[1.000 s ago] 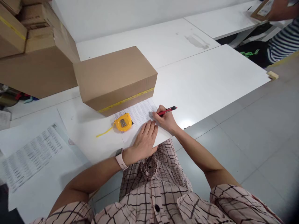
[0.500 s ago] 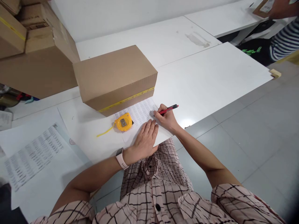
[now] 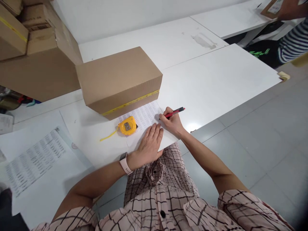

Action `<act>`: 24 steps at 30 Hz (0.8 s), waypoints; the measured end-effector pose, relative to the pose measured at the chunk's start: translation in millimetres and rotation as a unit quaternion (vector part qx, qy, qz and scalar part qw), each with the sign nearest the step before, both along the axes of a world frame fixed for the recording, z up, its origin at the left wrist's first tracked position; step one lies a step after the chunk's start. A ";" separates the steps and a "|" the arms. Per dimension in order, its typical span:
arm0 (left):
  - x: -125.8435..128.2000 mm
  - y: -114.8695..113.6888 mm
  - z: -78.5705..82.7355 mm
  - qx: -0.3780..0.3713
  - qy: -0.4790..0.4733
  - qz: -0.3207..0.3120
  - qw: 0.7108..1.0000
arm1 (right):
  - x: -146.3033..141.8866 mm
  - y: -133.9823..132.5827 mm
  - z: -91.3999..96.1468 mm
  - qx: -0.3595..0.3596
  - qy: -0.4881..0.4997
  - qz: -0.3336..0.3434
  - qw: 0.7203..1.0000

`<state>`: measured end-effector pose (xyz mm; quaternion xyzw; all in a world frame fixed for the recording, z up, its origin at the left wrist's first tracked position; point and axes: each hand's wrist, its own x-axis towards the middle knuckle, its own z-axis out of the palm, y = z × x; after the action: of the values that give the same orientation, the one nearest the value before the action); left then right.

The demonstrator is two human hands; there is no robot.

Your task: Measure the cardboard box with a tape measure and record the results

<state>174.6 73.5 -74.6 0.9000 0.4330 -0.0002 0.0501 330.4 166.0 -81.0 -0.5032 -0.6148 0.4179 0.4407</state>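
My right hand (image 3: 171, 122) grips a red and black pen (image 3: 175, 112), its tip down at the printed sheet (image 3: 144, 116). Flat on the lower part of that sheet lies my left hand (image 3: 149, 142), fingers stretched out, thumb over the table edge. A yellow tape measure (image 3: 128, 125) with a short yellow strap rests on the sheet's left side. Right behind the sheet stands a closed cardboard box (image 3: 122, 80) with a yellow band along its front face. The pen tip is partly hidden by my fingers.
More printed papers (image 3: 36, 160) lie at the left. Large cardboard boxes (image 3: 40, 73) are stacked at the back left. The white table (image 3: 204, 83) stretches right to its edge above the tiled floor. At the far right, a person in a striped sleeve (image 3: 293, 41) is beside another box (image 3: 270, 9).
The pen and my right hand have shifted very slightly to the right. My left hand, the box and the tape measure stay in place.
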 end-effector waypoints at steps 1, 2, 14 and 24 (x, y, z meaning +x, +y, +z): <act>-0.2 -0.2 -0.3 0.002 -0.001 0.000 1.000 | 0.1 0.0 -0.4 0.002 0.000 -0.001 1.000; -0.5 -0.3 -0.7 0.003 -0.002 0.000 1.000 | 0.2 0.1 -0.9 0.004 0.000 -0.002 1.000; -0.3 -0.2 -1.9 0.001 -0.010 0.000 1.000 | 0.0 0.3 -0.4 -0.005 0.001 0.002 1.000; -0.2 0.1 -3.3 0.002 -0.010 0.001 1.000 | -0.9 0.7 0.5 0.002 -0.002 -0.013 1.000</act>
<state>174.4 73.6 -77.9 0.8996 0.4334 0.0095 0.0523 329.5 166.7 -80.6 -0.5111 -0.6099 0.4096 0.4462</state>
